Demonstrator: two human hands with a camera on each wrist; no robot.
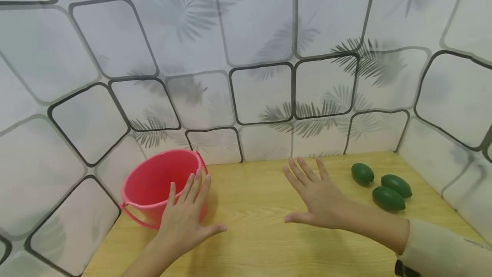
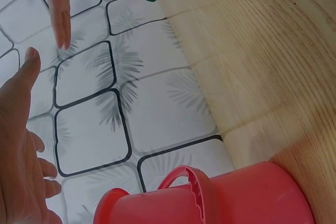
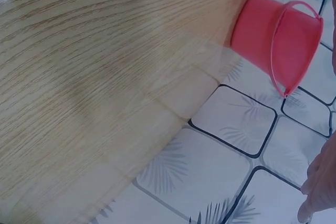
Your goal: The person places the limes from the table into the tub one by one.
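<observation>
My left hand is held in the air with spread, straight fingers, in front of a pink bucket in the head view. It holds nothing and hides part of the bucket's near side. My right hand hovers over the middle right of the table, fingers apart and straight, also holding nothing. Several dark green oval fruits, three in sight, lie to its right: one green fruit stands a little apart, while another touches the third. The bucket's handle shows in the left wrist view.
A light wood table carries the bucket at the left and the fruits at the right. Behind and on both sides stand walls covered with a pattern of rounded squares and leaves.
</observation>
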